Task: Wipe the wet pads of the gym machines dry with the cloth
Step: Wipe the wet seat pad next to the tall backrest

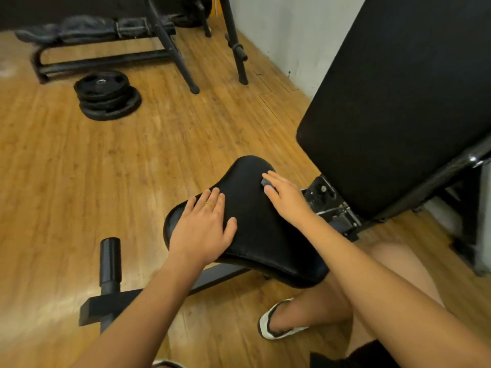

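– Starting w/ the biggest: what's round the bench?
– Wood-plank floor (132,168) everywhere, pale wall (279,30) top right. Big black back pad (398,102) tilts up at right & fills that side, blocking the wall & floor behind it.
– And the seat?
– Black seat pad (255,229) sits low centre, just in front of the back pad, w/ a metal hinge bracket (322,188) btwn the two. Both hands are on it.
– Other kit?
– Flat bench (79,30) at back left, blurred. Black rack legs (183,62) stand btwn it & the wall. A stack of black weight plates (107,95) lies on the floor, well apart from the seat. Bottom left, a short black post (109,261) sticks up from the frame's foot bar, near the left forearm.
– The person?
– Bare leg at bottom right, & a white shoe (273,322) w/ dark trim on the floor below the seat's near edge.
– Hands?
– Left hand (202,229) lies flat on the seat's near-left part, fingers straight & slightly apart, thumb out to the side, holding nothing. Right hand (287,200) rests on the far-right part, near the hinge, fingers straight & close together, pressing down.
– Cloth?
– Small grey cloth (265,183) under the right fingers, on the seat pad. Only a bit peeks out btwn forefinger & thumb; rest is hidden.
– Smallest?
– Gold ring (209,204) on a left finger.
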A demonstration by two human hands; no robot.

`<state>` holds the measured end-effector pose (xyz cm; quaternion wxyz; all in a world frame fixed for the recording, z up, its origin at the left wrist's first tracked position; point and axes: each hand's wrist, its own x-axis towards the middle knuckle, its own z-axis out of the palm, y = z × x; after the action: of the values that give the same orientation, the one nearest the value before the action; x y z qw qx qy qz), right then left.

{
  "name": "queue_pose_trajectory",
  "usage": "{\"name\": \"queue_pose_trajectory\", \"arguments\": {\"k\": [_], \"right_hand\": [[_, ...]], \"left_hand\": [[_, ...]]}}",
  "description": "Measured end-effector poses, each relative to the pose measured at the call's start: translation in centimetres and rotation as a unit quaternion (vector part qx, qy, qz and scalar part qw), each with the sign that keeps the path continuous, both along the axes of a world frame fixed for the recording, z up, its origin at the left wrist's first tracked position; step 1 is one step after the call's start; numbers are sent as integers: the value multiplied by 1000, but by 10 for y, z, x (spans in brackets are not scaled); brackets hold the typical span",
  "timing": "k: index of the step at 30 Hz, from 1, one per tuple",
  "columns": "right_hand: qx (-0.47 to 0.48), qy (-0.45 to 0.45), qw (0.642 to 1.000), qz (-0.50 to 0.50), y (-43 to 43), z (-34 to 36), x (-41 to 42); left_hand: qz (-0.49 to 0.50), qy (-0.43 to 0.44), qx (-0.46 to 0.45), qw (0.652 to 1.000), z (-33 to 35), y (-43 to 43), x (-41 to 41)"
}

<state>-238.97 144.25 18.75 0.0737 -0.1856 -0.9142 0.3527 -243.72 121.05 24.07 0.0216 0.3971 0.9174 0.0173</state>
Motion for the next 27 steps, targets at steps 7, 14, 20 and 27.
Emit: {"name": "queue_pose_trajectory", "arguments": {"k": [7, 14, 20, 27], "right_hand": [[-224, 12, 966, -128, 40, 2, -56], [-384, 8, 908, -167, 63, -27, -78], [-412, -1, 898, -152, 44, -18, -15], [-334, 7, 935, -121, 45, -7, -36]], "left_hand": [[14, 17, 28, 999, -4, -1, 2], [15, 25, 34, 999, -4, 0, 3], [20, 23, 32, 999, -5, 1, 3], [21, 35, 37, 999, -6, 1, 3]]}}
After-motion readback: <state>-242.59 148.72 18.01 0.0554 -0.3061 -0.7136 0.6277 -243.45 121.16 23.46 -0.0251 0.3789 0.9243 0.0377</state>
